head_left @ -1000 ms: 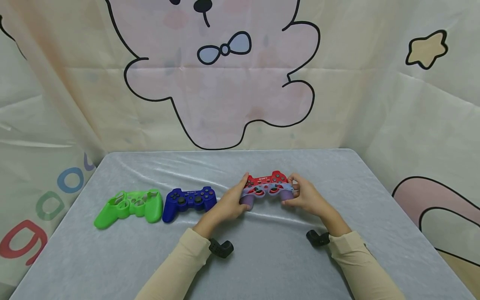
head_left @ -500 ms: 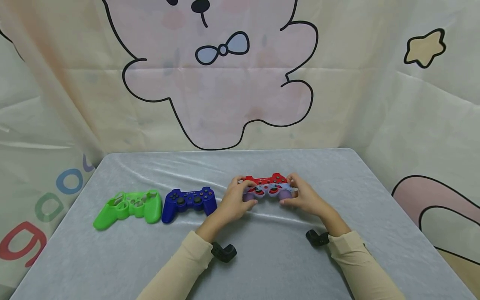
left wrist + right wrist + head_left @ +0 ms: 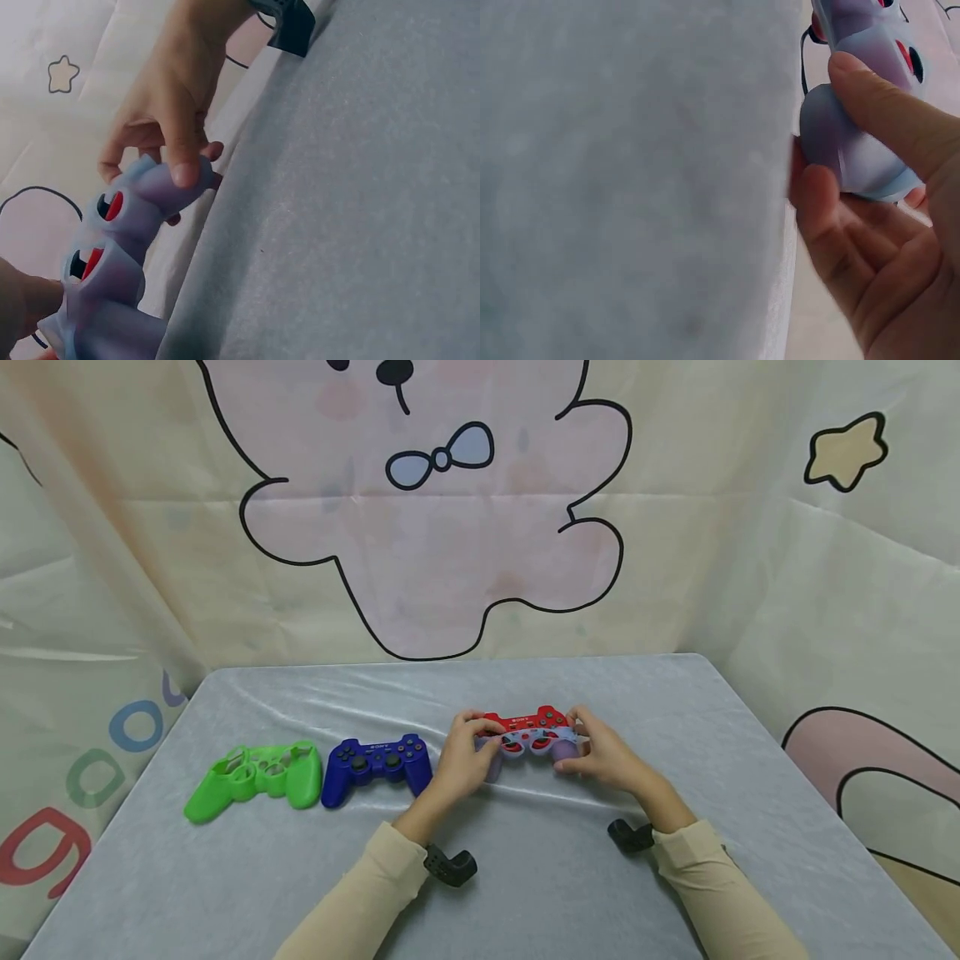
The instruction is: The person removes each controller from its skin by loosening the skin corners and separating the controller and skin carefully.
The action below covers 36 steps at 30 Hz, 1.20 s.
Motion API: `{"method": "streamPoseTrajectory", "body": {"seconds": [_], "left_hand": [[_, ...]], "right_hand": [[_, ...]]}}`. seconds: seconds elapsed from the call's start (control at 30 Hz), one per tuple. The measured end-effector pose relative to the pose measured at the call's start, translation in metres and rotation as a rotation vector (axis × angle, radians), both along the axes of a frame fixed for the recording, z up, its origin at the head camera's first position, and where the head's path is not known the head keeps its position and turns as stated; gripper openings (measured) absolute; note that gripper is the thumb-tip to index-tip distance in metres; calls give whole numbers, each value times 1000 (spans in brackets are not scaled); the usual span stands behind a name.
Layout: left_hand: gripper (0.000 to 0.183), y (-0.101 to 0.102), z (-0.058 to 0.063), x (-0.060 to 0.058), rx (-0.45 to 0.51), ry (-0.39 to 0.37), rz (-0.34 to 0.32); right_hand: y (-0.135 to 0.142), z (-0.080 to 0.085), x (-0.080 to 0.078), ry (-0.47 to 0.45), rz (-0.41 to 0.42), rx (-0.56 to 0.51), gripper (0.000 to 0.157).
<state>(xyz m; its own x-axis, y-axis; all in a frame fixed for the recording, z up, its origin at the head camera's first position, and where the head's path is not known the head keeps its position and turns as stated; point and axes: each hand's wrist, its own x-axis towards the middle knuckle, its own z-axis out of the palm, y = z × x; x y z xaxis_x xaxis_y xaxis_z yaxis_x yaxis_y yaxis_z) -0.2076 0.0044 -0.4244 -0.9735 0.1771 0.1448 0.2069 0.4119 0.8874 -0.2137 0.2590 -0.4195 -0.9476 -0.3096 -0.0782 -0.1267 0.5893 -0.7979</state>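
Note:
A red game controller [image 3: 528, 721] is partly inside a lilac and pale blue silicone cover [image 3: 542, 739], above the grey cloth right of the middle. Its top edge with the buttons shows bare red, while the cover wraps the lower part and grips. My left hand [image 3: 463, 758] holds the left side, thumb and fingers at the cover's edge. On the opposite side my right hand [image 3: 609, 757] grips the right handle, with its thumb [image 3: 881, 97] pressed on the cover. In the left wrist view, red and black show through the two round stick openings of the cover.
A blue controller [image 3: 377, 763] lies left of my left hand. Farther left is a green silicone cover [image 3: 258, 777]. Both rest on the grey cloth-covered table [image 3: 540, 877]. A printed curtain [image 3: 420, 568] hangs behind the table.
My left hand's fingers have moved from the controller's side up onto the cover's left edge. The right hand keeps its hold. The head view has shifted slightly.

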Motion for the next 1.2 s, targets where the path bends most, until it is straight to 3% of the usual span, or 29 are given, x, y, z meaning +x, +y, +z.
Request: {"method": "streamPoseTrajectory", "body": {"seconds": [0.17,0.27,0.47,0.7,0.8,0.9,1.03,1.1,1.2], "left_hand": [[6,0,3,1,-46,16,69],[9,-1,6,0,12,-23,60],[12,-3,9,-2,209,-140,-10],[2,-7,7,-3,90,-70,-176],[14,-8,5,-4,33,-61,-217],[27,-7,4,-3,-14,-30,-219],[27,-4,0,-3,-47,44,-169],[26,-2,-2,-2,-47,75,-138],[26,-1,-5,-1,-46,102,-116]], "right_hand": [[-4,3,1,22,-8,4,59],[-5,3,2,18,-7,-2,58],[-6,1,3,-21,19,-24,56],[-5,-2,2,-36,-5,-29,55],[-6,-1,3,-43,-8,-12,54],[-7,1,4,35,-4,73,55],[-10,6,6,223,16,197,56],[-12,9,7,294,27,201,48],[-17,12,8,322,38,146,28]]}}
